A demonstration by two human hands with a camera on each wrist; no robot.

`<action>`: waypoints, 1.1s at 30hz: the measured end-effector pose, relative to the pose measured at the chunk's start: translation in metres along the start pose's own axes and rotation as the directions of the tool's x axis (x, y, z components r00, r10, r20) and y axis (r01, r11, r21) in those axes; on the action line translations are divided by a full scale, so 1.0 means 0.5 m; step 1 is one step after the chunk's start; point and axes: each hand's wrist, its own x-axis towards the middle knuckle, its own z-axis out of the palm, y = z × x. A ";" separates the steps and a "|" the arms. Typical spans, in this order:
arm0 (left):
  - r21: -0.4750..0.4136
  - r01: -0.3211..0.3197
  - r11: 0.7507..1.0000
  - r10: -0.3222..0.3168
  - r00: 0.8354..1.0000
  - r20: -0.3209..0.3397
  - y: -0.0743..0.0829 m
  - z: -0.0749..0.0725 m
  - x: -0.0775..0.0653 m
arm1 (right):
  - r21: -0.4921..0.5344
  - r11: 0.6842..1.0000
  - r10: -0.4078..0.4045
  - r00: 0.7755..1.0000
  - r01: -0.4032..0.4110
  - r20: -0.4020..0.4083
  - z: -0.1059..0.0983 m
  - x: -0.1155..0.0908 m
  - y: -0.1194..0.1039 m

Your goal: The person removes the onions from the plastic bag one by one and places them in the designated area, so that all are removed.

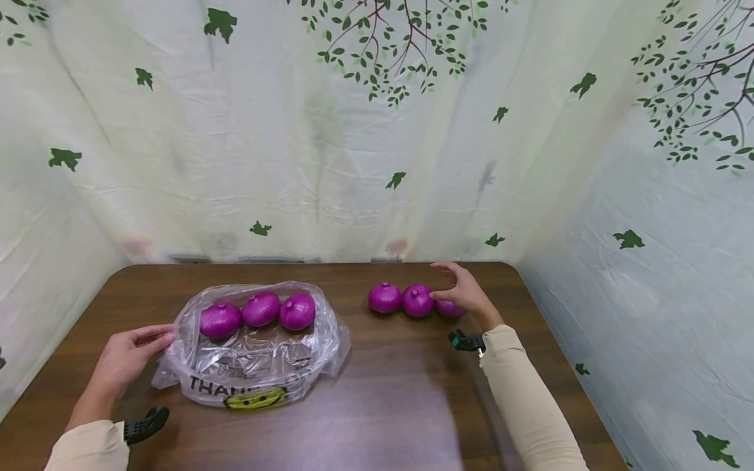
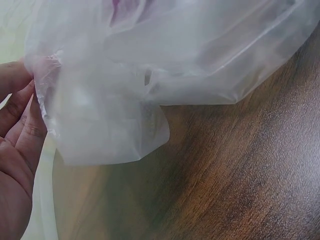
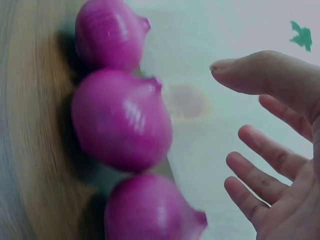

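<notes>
My left hand pinches the left edge of a clear plastic bag, printed with dark letters and a yellow shape. The bag lies spread with its mouth facing up. Three purple onions sit in a row inside it: a left one, a middle one and a right one. Three more onions stand side by side on the table. My right hand hovers over the rightmost onion, partly hiding it. In the right wrist view the fingers are spread, apart from the onions.
The brown wooden table has rounded back corners. A pale leaf-printed curtain hangs right behind it and along both sides. Black bands are worn on both wrists.
</notes>
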 end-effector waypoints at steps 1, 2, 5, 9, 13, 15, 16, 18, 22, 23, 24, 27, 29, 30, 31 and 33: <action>0.005 0.006 1.000 -0.006 1.000 0.002 0.001 0.000 0.000 | -0.009 1.000 -0.012 1.000 0.012 -0.002 0.005 0.004 -0.003; 0.007 0.010 1.000 -0.010 1.000 0.004 0.002 -0.001 0.001 | -0.017 1.000 -0.023 1.000 0.023 -0.003 0.011 0.007 -0.008; 0.007 0.014 1.000 -0.014 1.000 0.001 0.002 -0.002 0.002 | -0.027 0.999 -0.041 0.999 0.041 0.001 0.028 0.017 -0.020; 0.006 0.017 1.000 -0.017 1.000 -0.004 0.001 -0.002 0.002 | -0.006 0.999 -0.035 0.999 0.035 0.013 0.053 0.031 -0.035; 0.001 0.022 1.000 -0.022 1.000 0.000 0.001 -0.002 0.002 | 0.013 1.000 -0.025 0.999 0.024 0.022 0.075 0.041 -0.046; 0.001 0.021 1.000 -0.021 1.000 -0.001 0.000 -0.001 0.001 | 0.024 0.999 -0.031 0.999 0.031 0.030 0.086 0.045 -0.051; 0.000 0.019 1.000 -0.019 1.000 -0.001 -0.001 -0.001 0.001 | 0.026 0.999 -0.039 0.999 0.039 0.036 0.091 0.048 -0.054; -0.005 0.013 1.000 -0.013 1.000 -0.004 -0.002 0.000 0.000 | 0.033 0.998 -0.056 0.997 0.054 0.049 0.100 0.054 -0.059; -0.010 0.001 1.000 -0.001 1.000 -0.009 -0.003 0.000 0.002 | 0.030 0.996 -0.083 0.994 0.081 0.064 0.118 0.064 -0.071; -0.013 0.001 1.000 -0.001 1.000 -0.009 -0.003 0.000 0.002 | 0.032 0.996 -0.088 0.994 0.086 0.067 0.122 0.066 -0.075; -0.014 0.001 1.000 -0.001 1.000 -0.009 -0.002 0.000 0.002 | 0.031 0.995 -0.093 0.993 0.091 0.074 0.124 0.063 -0.088; -0.016 0.002 1.000 -0.002 1.000 -0.009 -0.002 -0.001 0.004 | 0.044 0.994 -0.104 0.991 0.101 0.083 0.138 0.069 -0.097; -0.016 0.001 1.000 -0.001 1.000 -0.013 -0.002 -0.001 0.003 | 0.065 0.993 -0.103 0.991 0.098 0.086 0.149 0.072 -0.104; -0.014 -0.001 1.000 0.000 1.000 -0.014 -0.002 -0.001 0.003 | 0.074 0.993 -0.101 0.991 0.095 0.092 0.155 0.073 -0.107; -0.012 -0.001 1.000 0.001 1.000 -0.017 -0.003 -0.001 0.002 | 0.081 0.992 -0.102 0.990 0.095 0.095 0.163 0.079 -0.099; -0.011 -0.009 1.000 0.009 1.000 -0.027 -0.004 0.000 0.001 | 0.087 0.991 -0.108 0.989 0.099 0.106 0.174 0.081 -0.105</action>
